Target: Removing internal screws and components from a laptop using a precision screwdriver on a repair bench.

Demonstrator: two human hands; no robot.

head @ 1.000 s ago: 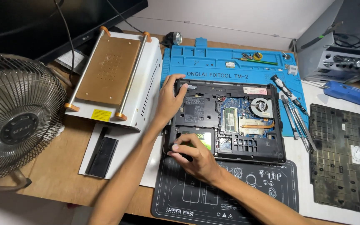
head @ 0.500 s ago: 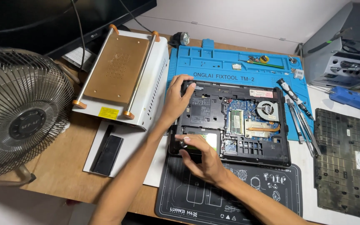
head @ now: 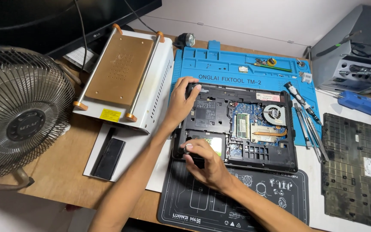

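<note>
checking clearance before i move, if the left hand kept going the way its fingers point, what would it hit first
The left hand points right, along the opened laptop's far edge. It would likely meet the laptop's raised rear corner under its fingertips first; depth is unclear.

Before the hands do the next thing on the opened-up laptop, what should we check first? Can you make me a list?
1. Is the laptop held steady? The left hand grips its far left corner: ok.
2. Is the right hand on its spot? Its fingertips press at the near left corner beside the drive: ok.
3. Is it holding a tool? Something small and round shows at the fingers: cannot tell.
4. Is the bottom cover out of the way? It lies off to the right: ok.
5. Are spare tools close? The screwdriver and tweezers lie just right of the laptop: ok.
6. Are loose screws safe? Too small to see: cannot tell.
</note>
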